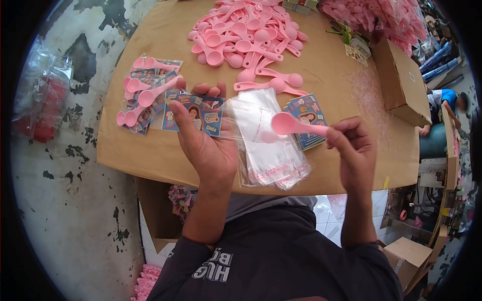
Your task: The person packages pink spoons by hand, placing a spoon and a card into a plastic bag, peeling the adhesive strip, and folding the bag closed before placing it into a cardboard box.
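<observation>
My left hand (213, 150) is closed on a clear plastic bag with a printed blue card (206, 120) inside. Between the thumb and fingers of my right hand (355, 150) is the handle of a pink spoon (287, 124), its bowl pointing left. The spoon is held over a stack of clear plastic bags (268, 150) and beside a stack of printed cards (317, 139). Left of my left hand lie several bagged spoons with cards (138, 103). A large pile of loose pink spoons (246, 35) covers the far part of the table.
A cardboard box (401, 83) stands at the table's right edge, with a big clear bag of pink spoons (386, 17) behind it. A peeling wall (75, 150) borders the left. Another person (444, 100) is at the far right.
</observation>
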Demonstrator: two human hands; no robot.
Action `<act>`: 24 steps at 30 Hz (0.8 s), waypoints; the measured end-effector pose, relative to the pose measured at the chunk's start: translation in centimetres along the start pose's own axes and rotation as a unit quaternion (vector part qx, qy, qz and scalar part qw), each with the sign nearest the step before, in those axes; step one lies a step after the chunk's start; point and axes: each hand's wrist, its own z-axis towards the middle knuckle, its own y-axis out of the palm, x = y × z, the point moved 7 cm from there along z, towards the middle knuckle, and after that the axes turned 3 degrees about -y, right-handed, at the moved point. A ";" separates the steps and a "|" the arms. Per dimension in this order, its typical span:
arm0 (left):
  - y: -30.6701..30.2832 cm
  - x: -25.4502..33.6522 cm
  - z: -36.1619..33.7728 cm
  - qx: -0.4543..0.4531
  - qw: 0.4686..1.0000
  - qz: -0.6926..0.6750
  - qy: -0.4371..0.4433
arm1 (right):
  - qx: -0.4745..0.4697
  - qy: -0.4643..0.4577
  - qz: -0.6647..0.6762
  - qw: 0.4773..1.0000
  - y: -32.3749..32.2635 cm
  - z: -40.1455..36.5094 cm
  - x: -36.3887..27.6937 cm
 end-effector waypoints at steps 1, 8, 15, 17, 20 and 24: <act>0.3 -0.3 -0.2 -0.004 1.000 -0.002 -0.006 | 0.004 0.000 0.003 1.000 0.7 -0.3 0.4; 2.1 -2.2 -2.6 -0.003 0.995 0.016 -0.094 | -0.093 0.069 0.105 0.988 5.0 -1.0 2.1; 2.7 -5.5 -4.3 -0.035 0.968 -0.054 -0.244 | -0.118 -0.002 0.083 0.990 6.3 -1.2 2.7; 3.1 -6.0 -4.8 -0.039 0.961 -0.060 -0.267 | -0.094 -0.046 0.057 0.993 6.1 -0.9 2.8; 2.9 -6.9 -5.6 -0.041 0.944 -0.034 -0.325 | -0.067 -0.066 0.025 0.995 6.1 -0.9 2.7; 2.9 -7.1 -5.7 -0.053 0.939 -0.051 -0.336 | -0.011 -0.167 -0.099 0.981 5.6 -1.4 0.8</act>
